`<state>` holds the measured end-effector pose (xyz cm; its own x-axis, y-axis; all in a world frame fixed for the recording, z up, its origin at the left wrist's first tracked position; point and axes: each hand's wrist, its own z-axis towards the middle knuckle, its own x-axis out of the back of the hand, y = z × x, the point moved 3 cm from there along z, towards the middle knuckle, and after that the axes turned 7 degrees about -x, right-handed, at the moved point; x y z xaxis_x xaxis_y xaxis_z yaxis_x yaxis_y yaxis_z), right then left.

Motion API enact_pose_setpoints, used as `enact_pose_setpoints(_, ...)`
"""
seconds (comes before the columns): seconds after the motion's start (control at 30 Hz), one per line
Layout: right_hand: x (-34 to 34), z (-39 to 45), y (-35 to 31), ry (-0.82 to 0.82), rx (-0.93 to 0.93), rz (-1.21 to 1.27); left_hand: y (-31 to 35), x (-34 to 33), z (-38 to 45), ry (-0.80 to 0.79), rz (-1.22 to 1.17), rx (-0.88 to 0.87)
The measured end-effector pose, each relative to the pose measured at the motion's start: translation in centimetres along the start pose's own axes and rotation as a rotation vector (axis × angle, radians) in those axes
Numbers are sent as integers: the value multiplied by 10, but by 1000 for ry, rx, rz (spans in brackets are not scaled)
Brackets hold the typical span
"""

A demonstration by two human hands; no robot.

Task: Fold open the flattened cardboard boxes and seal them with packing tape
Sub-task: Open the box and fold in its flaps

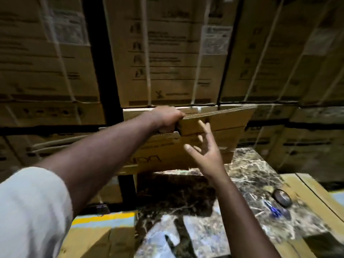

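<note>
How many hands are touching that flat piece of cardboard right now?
1. The left hand grips the flattened cardboard box at its left end. The right hand is open just in front of it; contact is unclear.

Person is wearing a light grey-white short sleeve [31, 207] on the left arm; the fabric is appearing soft, plain and unmarked, with its hem ending above the elbow. Left forearm and left hand [165, 118] are showing bare: no glove, watch or ring visible. Right forearm and right hand [206, 151] are likewise showing bare, with no sleeve entering view on that side.
</note>
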<state>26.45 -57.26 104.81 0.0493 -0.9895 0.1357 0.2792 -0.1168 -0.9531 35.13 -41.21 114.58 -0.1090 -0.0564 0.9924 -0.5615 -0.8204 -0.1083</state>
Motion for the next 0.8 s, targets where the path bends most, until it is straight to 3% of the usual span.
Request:
enact_pose_setpoints(0.13,40,9,13,81,-27,-438,33,-18,60,-74,-93,-83)
enact_pose_setpoints(0.23,63,26,31,139,-149,-469,45,-27,88,-39,-116,-135)
enact_pose_setpoints(0.3,72,38,37,336,-169,-663,45,-33,107,-1,-193,-167)
enact_pose_setpoints(0.37,76,46,38,542,-25,-857,40,-43,125,-54,-358,-149)
enact_pose_setpoints(0.4,74,51,41,568,54,-930,38,-48,133,-101,-446,-143)
enact_pose_setpoints(0.5,71,70,62,455,84,-1071,30,-56,150,-175,-520,-183)
enact_pose_setpoints(0.63,92,101,68,478,141,-1179,21,-75,168,-238,-586,-188)
enact_pose_setpoints(0.8,126,141,61,229,257,-1447,14,-91,185,-352,-606,-200)
